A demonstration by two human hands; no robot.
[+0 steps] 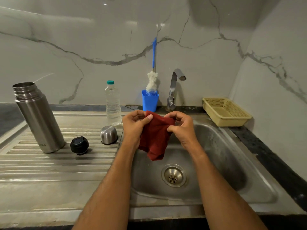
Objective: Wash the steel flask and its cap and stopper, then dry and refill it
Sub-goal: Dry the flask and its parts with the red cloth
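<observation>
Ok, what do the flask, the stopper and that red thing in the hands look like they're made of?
Flask: brushed stainless steel, judging by its satin grey sheen and soft reflections. Stopper: looks like black plastic, smooth and slightly glossy; I can't confirm any seal. Red cloth: soft woven or terry fabric, matte, folding limply where the left hand and right hand pinch it over the sink.

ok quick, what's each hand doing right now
Left hand: fingers pinch the red cloth by its top edge.
Right hand: fingers pinch the same cloth.
</observation>
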